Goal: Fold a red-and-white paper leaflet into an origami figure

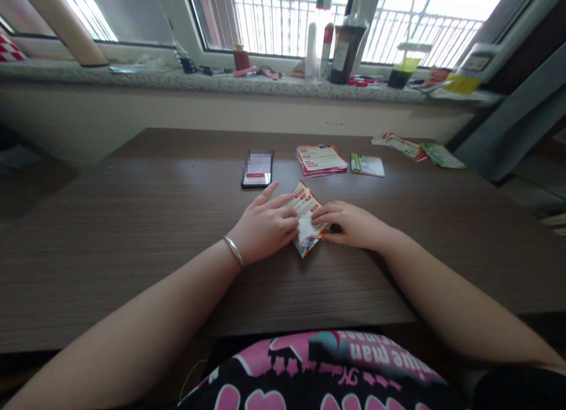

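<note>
A folded printed paper (305, 224) in red, white and blue lies at an angle on the brown table, between my hands. My left hand (270, 224), with a silver bangle at the wrist, rests on the paper's left side, fingers spread and palm down. At its right edge my right hand (347, 222) has the paper between thumb and fingers. Just beyond the paper sits a neat stack of similar red and white printed sheets (322, 159).
A phone (257, 169) lies beyond my left hand. Right of the stack are a small green and white packet (367, 165) and several loose packets (442, 156). Bottles and small items line the stone windowsill (283, 87) behind the table (132, 221).
</note>
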### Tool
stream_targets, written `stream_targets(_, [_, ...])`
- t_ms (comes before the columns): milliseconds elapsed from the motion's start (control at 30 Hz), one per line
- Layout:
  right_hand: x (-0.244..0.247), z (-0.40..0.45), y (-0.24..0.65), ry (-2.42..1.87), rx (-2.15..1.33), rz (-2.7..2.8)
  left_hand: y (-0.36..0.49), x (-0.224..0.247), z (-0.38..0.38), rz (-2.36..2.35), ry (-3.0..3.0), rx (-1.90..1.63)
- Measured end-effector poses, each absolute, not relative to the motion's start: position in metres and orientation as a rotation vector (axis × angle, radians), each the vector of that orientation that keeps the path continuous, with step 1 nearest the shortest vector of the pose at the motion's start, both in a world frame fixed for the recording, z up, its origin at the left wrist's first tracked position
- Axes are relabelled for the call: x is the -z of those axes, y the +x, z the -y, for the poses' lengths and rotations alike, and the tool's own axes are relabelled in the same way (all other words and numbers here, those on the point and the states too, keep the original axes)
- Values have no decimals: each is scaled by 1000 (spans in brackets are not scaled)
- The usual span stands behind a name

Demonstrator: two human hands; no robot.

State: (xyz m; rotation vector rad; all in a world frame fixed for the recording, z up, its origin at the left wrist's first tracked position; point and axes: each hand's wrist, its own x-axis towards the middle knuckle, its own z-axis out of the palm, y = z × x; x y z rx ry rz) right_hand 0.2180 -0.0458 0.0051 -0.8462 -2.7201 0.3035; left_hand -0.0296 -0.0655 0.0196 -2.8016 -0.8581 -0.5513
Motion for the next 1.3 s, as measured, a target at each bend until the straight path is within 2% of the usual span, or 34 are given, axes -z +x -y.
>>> stream_targets(167, [-7,46,219,-939,-358,2719,-34,-16,59,958,-2808,573])
stream_targets(433, [-7,46,222,-917,-311,2757,-29,-7,62,735,-3100,304])
stream_targets(700, [-11,47,225,-953,-231,2707,-29,-4,59,686,-3205,422])
stream_targets(1300, [1,40,219,-959,-236,2540,-23,-1,62,714,-3181,406])
